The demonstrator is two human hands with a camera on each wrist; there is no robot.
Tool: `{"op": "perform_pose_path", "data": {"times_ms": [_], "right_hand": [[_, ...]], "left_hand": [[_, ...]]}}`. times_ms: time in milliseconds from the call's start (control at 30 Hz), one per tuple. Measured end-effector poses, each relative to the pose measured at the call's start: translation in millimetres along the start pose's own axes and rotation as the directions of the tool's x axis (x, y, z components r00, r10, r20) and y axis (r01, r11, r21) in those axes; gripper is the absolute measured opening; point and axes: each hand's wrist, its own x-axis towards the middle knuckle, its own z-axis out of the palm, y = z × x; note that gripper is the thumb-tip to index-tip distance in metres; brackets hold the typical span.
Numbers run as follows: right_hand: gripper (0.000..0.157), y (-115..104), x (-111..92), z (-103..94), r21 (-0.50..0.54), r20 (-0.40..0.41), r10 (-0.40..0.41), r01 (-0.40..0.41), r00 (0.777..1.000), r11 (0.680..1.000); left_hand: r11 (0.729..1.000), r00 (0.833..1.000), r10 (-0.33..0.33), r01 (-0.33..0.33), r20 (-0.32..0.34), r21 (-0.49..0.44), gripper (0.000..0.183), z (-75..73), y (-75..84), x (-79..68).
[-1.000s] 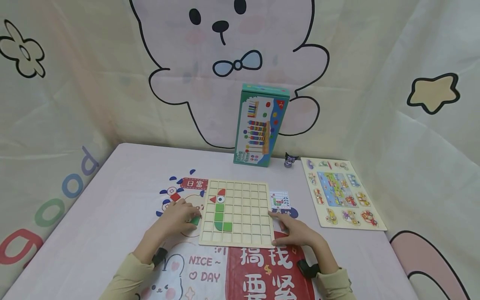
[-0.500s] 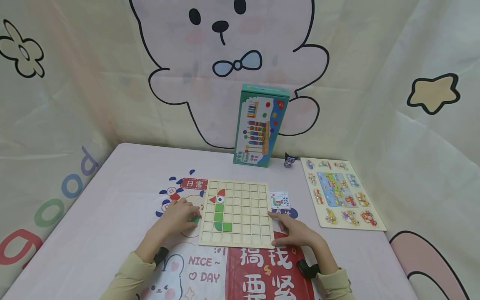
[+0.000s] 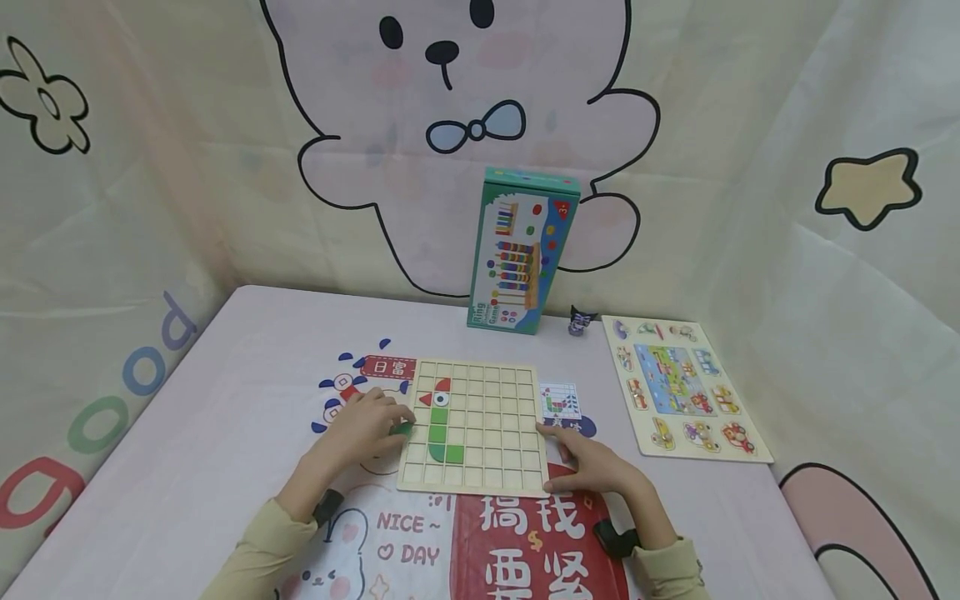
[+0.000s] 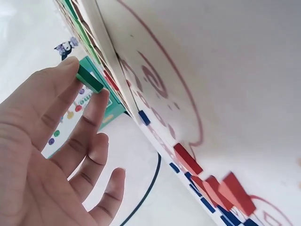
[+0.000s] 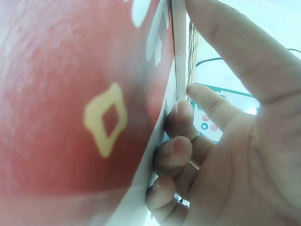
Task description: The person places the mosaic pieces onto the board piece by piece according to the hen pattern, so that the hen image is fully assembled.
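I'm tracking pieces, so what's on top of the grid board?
Two red pieces, an eye piece and four green pieces lie on the grid board. Squares beneath are covered, and the left hand hides part of the board's left edge.

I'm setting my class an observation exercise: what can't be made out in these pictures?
Green piece: full outline; left fingers partly cover it, head view.
Picture card: finest details too small, head view.
Red pieces: exact count uncertain; they overlap, left wrist view.
Left sleeve, right sleeve: cut off by the bottom edge, head view.
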Motion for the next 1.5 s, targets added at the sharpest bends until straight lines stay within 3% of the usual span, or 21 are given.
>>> {"op": "perform_pose_path", "data": {"times_ms": [400,567,800,1500], "right_hand": [[0.088,0,0,0.1,-0.012,-0.011,-0.003,0.003,1.000,1.000],[0.088,0,0,0.2,-0.017,-0.006,-0.012,0.012,1.000,1.000],[0.088,1,1,0.8,-0.008,-0.003,-0.016,0.016,1.000,1.000],[0.088,0,0,0.4,-0.015,-0.010,-0.005,0.004,1.000,1.000]], "left_hand": [[0.992,0.993,0.118,-0.118,-0.014,-0.044,0.022,6.8,14.6,11.6],[0.989,0.992,0.128,-0.127,0.017,-0.075,0.025,10.6,22.7,16.6],[0.984,0.984,0.173,-0.171,0.033,-0.050,0.026,17.9,30.1,21.9],[0.958,0.958,0.281,-0.276,0.061,-0.080,0.023,24.2,50.7,26.1]]}}
